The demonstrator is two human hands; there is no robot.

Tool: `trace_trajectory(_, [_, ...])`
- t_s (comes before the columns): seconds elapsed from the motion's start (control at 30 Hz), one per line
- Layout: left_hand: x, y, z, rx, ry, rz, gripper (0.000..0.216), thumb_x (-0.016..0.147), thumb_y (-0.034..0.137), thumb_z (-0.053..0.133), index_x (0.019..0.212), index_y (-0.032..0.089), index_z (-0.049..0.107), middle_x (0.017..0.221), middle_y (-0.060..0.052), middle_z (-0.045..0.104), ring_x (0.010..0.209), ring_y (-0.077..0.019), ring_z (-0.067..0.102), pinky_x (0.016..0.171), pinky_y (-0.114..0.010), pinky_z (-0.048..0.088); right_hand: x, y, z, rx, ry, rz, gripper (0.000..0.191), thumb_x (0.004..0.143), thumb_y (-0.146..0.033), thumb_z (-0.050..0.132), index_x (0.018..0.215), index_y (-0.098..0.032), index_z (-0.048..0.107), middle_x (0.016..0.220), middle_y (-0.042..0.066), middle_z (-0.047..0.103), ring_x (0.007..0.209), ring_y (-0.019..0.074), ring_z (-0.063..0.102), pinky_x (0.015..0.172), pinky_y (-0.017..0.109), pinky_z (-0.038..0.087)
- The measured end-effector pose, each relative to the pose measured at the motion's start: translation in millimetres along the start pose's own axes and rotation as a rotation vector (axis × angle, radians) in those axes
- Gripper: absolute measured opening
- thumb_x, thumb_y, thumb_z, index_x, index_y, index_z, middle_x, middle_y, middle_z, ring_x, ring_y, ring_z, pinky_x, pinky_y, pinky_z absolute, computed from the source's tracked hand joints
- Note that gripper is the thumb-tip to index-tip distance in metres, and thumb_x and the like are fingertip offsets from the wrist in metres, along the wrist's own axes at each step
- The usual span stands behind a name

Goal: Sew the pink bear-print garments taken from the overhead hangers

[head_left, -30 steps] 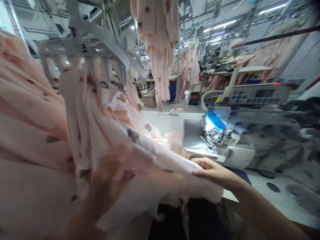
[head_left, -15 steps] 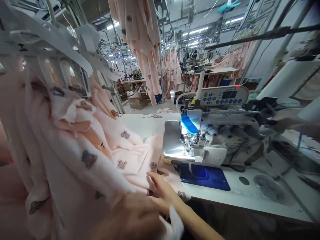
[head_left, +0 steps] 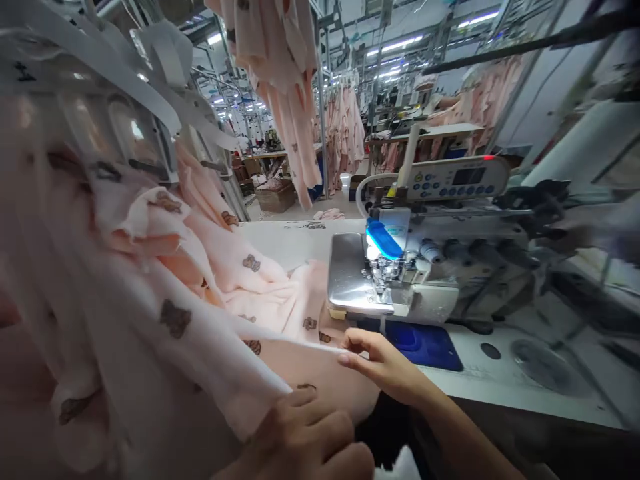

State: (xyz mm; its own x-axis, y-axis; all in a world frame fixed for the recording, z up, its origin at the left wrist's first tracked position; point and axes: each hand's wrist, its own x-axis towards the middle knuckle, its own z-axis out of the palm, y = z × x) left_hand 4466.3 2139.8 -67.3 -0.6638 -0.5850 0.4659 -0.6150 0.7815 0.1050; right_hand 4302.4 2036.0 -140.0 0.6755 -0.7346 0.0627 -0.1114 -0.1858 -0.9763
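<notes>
Two hands of yours are on the same piece of pink printed fabric [head_left: 210, 320]. Your right hand [head_left: 385, 363] sits near the middle of the view, slightly toward five o'clock, with thumb and fingers pinched together on the fabric's taut edge. Your left hand [head_left: 305, 440] is at six o'clock, low in the frame, its fingers curled closed over a fold of the same cloth. Between the two hands the edge runs as a straight, stretched line.

The fabric itself fills the whole nine o'clock side, spilling down from a white plastic clip hanger [head_left: 125, 100] at ten o'clock and lying in soft folds on the white table [head_left: 295, 240], with small brown bear prints scattered over it. Its loose end lies just beside the sewing machine [head_left: 415, 280], touching the left side of the shiny metal plate [head_left: 350, 280] from what you can see.

The machine stands at three o'clock from the fabric, lit at the needle area, with a blue guard [head_left: 384, 239] above the needle and a control panel [head_left: 455, 179] on top. A dark blue mat [head_left: 425, 339] lies just below it, close to your right hand. At twelve o'clock, more pink garments [head_left: 285, 80] hang from overhead rails.
</notes>
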Motion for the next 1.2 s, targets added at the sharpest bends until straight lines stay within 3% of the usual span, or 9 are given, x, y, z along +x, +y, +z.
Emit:
trace_trajectory(0.1, [26,-6,27,0.098,0.197,0.026,0.023,0.089,0.013,0.039,0.069,0.017,0.049,0.063,0.001,0.054,0.059,-0.0121,0.050,0.057,-0.026,0.040,-9,-10,-13,-0.208,0.270,-0.078,0.022,0.091,-0.036,0.046,0.078,-0.019,0.053,0.076,0.001,0.053,0.071,0.0150,0.049,0.063,0.024,0.037])
trace_trajectory(0.17, [41,-19,49,0.124,0.250,-0.009,0.014,0.089,0.013,0.042,0.085,0.016,0.056,0.085,-0.004,0.065,0.082,-0.0164,0.060,0.071,-0.030,0.049,-7,-9,-22,-0.367,0.506,-0.071,0.019,0.090,-0.034,0.045,0.080,-0.020,0.054,0.073,0.001,0.055,0.068,0.0163,0.052,0.063,0.026,0.039])
trace_trajectory(0.3, [60,-60,89,0.176,0.230,-0.169,0.026,0.090,0.014,0.039,0.113,0.014,0.053,0.119,-0.011,0.061,0.115,-0.0204,0.054,0.097,-0.039,0.049,8,10,-43,-0.552,0.940,-0.002,0.018,0.085,-0.033,0.048,0.096,-0.020,0.052,0.071,0.001,0.056,0.062,0.0184,0.054,0.060,0.030,0.041])
trace_trajectory(0.43, [66,-93,96,0.174,0.153,-0.265,0.037,0.091,0.014,0.038,0.127,0.015,0.044,0.125,-0.014,0.057,0.120,-0.0222,0.052,0.101,-0.044,0.047,4,23,-50,-0.533,1.110,-0.149,0.018,0.088,-0.031,0.049,0.100,-0.018,0.053,0.082,0.005,0.058,0.071,0.0189,0.057,0.069,0.034,0.047])
trace_trajectory(0.63, [62,-96,81,0.088,0.068,-0.296,0.039,0.093,0.014,0.032,0.131,0.013,0.041,0.133,-0.014,0.050,0.127,-0.0200,0.044,0.105,-0.041,0.045,-27,20,-24,-0.403,0.921,-0.351,0.017,0.090,-0.022,0.051,0.107,-0.023,0.054,0.104,0.006,0.058,0.098,0.0196,0.056,0.086,0.033,0.047])
trace_trajectory(0.77, [61,-98,81,0.092,0.004,-0.231,0.039,0.093,0.017,0.032,0.131,0.016,0.040,0.132,-0.011,0.052,0.126,-0.0183,0.045,0.106,-0.040,0.043,-21,24,-20,-0.711,0.957,-0.418,0.021,0.090,-0.020,0.051,0.110,-0.021,0.059,0.105,0.008,0.057,0.099,0.0224,0.054,0.085,0.037,0.046])
trace_trajectory(0.93, [74,-115,89,0.157,-0.002,-0.213,0.037,0.094,0.021,0.033,0.128,0.010,0.043,0.130,-0.014,0.053,0.122,-0.0226,0.049,0.103,-0.042,0.045,-7,29,-27,-0.917,0.981,-0.293,0.029,0.092,-0.030,0.051,0.116,-0.017,0.060,0.115,0.012,0.054,0.107,0.0296,0.048,0.090,0.048,0.040])
trace_trajectory(1.07, [77,-107,82,0.050,0.056,-0.189,0.030,0.092,0.016,0.035,0.119,0.013,0.048,0.125,-0.013,0.056,0.118,-0.0218,0.052,0.099,-0.041,0.046,-10,24,-24,-0.735,0.990,-0.354,0.038,0.091,-0.036,0.053,0.124,-0.018,0.053,0.118,0.013,0.052,0.110,0.0281,0.048,0.094,0.045,0.041])
trace_trajectory(1.2, [65,-75,67,-0.052,0.150,-0.284,0.016,0.092,0.020,0.038,0.088,0.019,0.053,0.082,-0.004,0.062,0.078,-0.0162,0.060,0.067,-0.029,0.049,-22,16,-15,-0.213,0.764,-0.300,0.054,0.085,-0.046,0.060,0.131,-0.023,0.042,0.122,0.010,0.052,0.108,0.0248,0.053,0.089,0.036,0.045])
